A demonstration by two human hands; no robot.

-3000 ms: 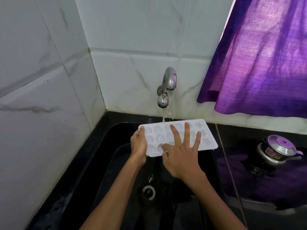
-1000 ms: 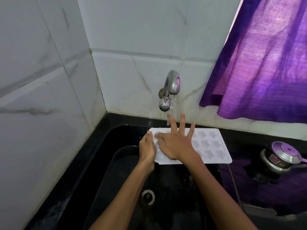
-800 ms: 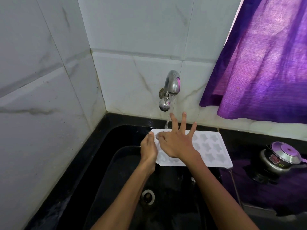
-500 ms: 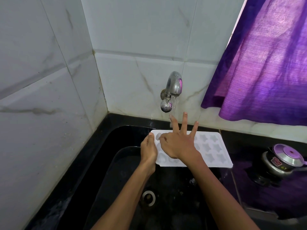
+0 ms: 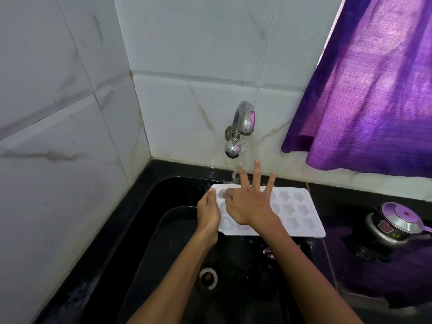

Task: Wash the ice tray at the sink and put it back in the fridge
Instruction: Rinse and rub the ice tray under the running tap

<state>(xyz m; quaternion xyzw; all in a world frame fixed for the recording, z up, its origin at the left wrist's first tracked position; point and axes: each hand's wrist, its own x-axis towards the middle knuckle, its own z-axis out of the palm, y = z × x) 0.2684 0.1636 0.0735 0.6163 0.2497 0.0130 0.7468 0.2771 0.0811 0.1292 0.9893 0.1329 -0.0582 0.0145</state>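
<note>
A white ice tray [image 5: 297, 211] with star-shaped and rounded cells is held flat over the black sink [image 5: 163, 230], under the metal tap [image 5: 242, 122]. Water runs from the tap onto the tray's far edge. My left hand [image 5: 208, 215] grips the tray's left end. My right hand [image 5: 247, 204] lies on top of the tray with three fingers spread straight; its bent index finger presses into a cell near the left end.
The sink drain [image 5: 208, 278] lies below the tray. A small metal pressure cooker [image 5: 395, 226] stands on the black counter at the right. A purple curtain [image 5: 374, 90] hangs at the upper right. Tiled walls close in the left and back.
The tray has shifted right under the tap since three seconds ago. My right hand has moved toward the tray's left end and rubs cells there. Water keeps running.
</note>
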